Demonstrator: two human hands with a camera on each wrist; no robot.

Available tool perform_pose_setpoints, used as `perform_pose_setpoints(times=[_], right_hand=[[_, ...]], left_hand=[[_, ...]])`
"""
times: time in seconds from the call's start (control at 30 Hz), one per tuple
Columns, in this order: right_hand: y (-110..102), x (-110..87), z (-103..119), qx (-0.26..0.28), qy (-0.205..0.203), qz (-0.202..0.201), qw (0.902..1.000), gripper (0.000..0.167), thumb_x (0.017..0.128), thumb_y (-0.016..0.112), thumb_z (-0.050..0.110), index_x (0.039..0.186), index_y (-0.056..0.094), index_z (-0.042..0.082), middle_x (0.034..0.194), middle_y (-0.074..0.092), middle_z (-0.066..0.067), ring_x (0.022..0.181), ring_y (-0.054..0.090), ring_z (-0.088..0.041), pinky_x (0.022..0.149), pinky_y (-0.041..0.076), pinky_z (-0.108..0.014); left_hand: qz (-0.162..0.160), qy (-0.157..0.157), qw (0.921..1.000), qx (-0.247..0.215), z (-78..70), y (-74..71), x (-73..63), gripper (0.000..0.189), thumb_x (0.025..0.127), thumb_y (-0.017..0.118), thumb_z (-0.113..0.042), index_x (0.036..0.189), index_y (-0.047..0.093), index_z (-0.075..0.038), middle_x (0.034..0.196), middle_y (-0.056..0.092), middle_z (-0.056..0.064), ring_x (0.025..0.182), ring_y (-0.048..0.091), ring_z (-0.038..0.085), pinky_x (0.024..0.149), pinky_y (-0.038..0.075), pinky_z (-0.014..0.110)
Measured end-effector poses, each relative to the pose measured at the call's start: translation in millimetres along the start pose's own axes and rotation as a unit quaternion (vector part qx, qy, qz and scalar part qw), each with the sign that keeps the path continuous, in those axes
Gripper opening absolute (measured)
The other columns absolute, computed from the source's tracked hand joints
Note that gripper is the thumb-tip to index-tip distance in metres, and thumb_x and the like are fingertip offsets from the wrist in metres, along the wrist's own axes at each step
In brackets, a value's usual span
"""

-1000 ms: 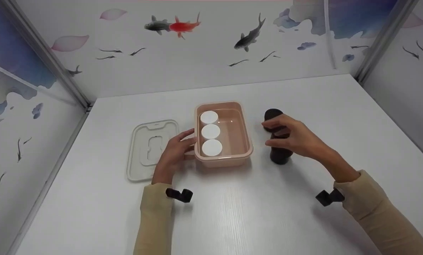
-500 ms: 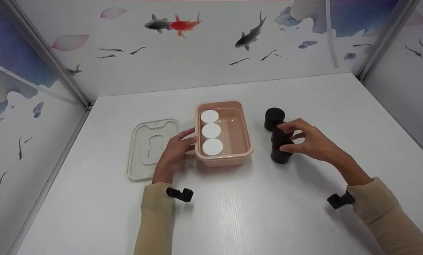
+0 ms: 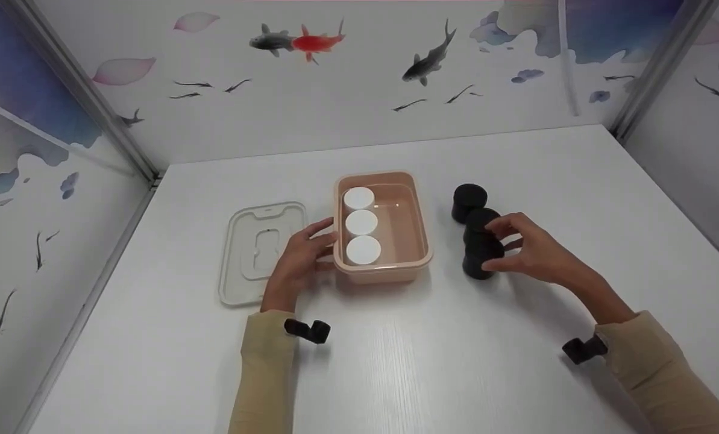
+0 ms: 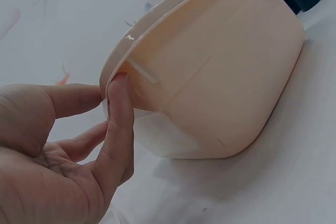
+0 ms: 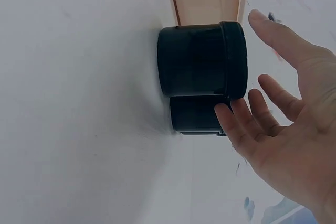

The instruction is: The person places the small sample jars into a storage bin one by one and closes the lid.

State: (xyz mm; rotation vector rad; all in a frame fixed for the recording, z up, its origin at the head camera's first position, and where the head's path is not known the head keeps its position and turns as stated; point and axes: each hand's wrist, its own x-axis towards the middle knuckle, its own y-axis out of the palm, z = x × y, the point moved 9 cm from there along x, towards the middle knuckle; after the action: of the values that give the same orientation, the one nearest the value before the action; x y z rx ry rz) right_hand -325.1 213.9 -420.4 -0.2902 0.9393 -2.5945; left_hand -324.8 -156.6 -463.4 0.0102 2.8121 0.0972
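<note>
A peach plastic box (image 3: 383, 276) holds three round white-topped jars (image 3: 363, 249) in a row along its left side. My left hand (image 3: 299, 259) holds the box's left rim (image 4: 118, 69), thumb and finger at its edge. Three black lidded jars stand in a line right of the box: a far jar (image 3: 469, 202), a middle jar (image 3: 481, 222) and a near jar (image 3: 477, 266). My right hand (image 3: 537, 256) reaches over the near jar from the right, fingers spread. In the right wrist view its thumb (image 5: 281, 38) stands apart from the lid, fingertips close by the lids.
A pale translucent lid (image 3: 231, 259) lies flat on the white table (image 3: 383, 367), left of the box and partly behind my left forearm. Upright panels printed with fish (image 3: 428, 63) enclose the back and both sides.
My right hand has moved from above the middle and far jars to the near one, rightward and toward me. My left hand stays on the box.
</note>
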Motion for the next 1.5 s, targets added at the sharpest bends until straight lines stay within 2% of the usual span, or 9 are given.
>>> perform_pose_setpoints(times=[0.13,0.37,0.6,0.67,0.87,1.07,1.3,1.5], right_hand=[[3,-1.9,-4,-0.003,0.007,0.006,0.9999,0.069,0.077,0.088,0.024,0.132,0.052,0.004,0.13,0.052,-0.013,0.116,0.052,-0.026,0.093,0.049,-0.025],[7,-2.6,-4,-0.008,0.013,0.011,0.9998,0.071,0.076,0.089,0.017,0.133,0.05,0.001,0.132,0.051,-0.019,0.12,0.054,-0.033,0.099,0.051,-0.047],[8,-3.5,-2,-0.012,0.02,0.017,0.9996,0.068,0.078,0.087,0.018,0.134,0.052,0.002,0.131,0.051,-0.017,0.119,0.054,-0.031,0.1,0.051,-0.045],[9,-3.7,-1,-0.015,0.019,0.02,0.9995,0.068,0.078,0.087,0.018,0.135,0.053,0.002,0.129,0.051,-0.017,0.119,0.054,-0.032,0.1,0.05,-0.048],[8,-3.8,11,-0.02,0.005,0.026,0.9994,0.067,0.079,0.086,0.02,0.136,0.057,0.003,0.123,0.052,-0.014,0.116,0.055,-0.029,0.097,0.051,-0.043],[5,-1.1,23,-0.008,0.004,0.032,0.9995,0.064,0.079,0.086,0.021,0.135,0.058,0.006,0.123,0.052,-0.012,0.116,0.053,-0.025,0.097,0.051,-0.038],[-1,6.7,38,-0.004,-0.003,0.026,0.9996,0.062,0.081,0.085,0.021,0.135,0.056,0.009,0.128,0.053,-0.01,0.114,0.052,-0.021,0.092,0.046,-0.017],[-4,17.6,49,-0.003,0.002,0.024,0.9997,0.065,0.082,0.083,0.019,0.138,0.051,0.007,0.129,0.057,-0.014,0.116,0.052,-0.025,0.097,0.046,-0.024]], left_hand=[[-0.003,-0.003,1.0,0.007,1.2,-0.1,0.3,0.049,0.098,0.064,-0.021,0.145,0.052,-0.02,0.132,0.066,0.012,0.111,0.07,0.022,0.079,0.061,0.032],[-0.009,-0.009,0.9999,0.009,2.9,-1.6,1.0,0.046,0.099,0.064,-0.022,0.144,0.053,-0.021,0.132,0.066,0.01,0.112,0.069,0.022,0.08,0.061,0.032],[-0.013,-0.011,0.9997,0.015,2.1,-2.2,0.5,0.046,0.098,0.064,-0.023,0.143,0.054,-0.022,0.131,0.067,0.01,0.113,0.069,0.022,0.081,0.061,0.033],[-0.015,-0.011,0.9997,0.018,1.6,-1.9,-0.2,0.046,0.098,0.064,-0.023,0.143,0.054,-0.022,0.131,0.067,0.01,0.113,0.069,0.023,0.081,0.061,0.033],[-0.018,-0.01,0.9995,0.024,0.3,-1.6,-0.8,0.045,0.098,0.064,-0.022,0.143,0.054,-0.022,0.13,0.067,0.009,0.113,0.069,0.023,0.081,0.061,0.033],[-0.021,-0.013,0.9994,0.023,1.3,-2.0,0.3,0.045,0.098,0.064,-0.023,0.143,0.054,-0.022,0.131,0.067,0.01,0.113,0.069,0.023,0.081,0.061,0.033],[-0.02,-0.013,0.9996,0.017,2.0,-2.0,0.1,0.045,0.098,0.065,-0.023,0.142,0.055,-0.021,0.131,0.067,0.01,0.113,0.069,0.023,0.081,0.061,0.033],[-0.02,-0.017,0.9994,0.023,2.1,-1.5,1.5,0.045,0.098,0.065,-0.024,0.142,0.055,-0.022,0.13,0.068,0.009,0.113,0.069,0.023,0.081,0.061,0.033]])
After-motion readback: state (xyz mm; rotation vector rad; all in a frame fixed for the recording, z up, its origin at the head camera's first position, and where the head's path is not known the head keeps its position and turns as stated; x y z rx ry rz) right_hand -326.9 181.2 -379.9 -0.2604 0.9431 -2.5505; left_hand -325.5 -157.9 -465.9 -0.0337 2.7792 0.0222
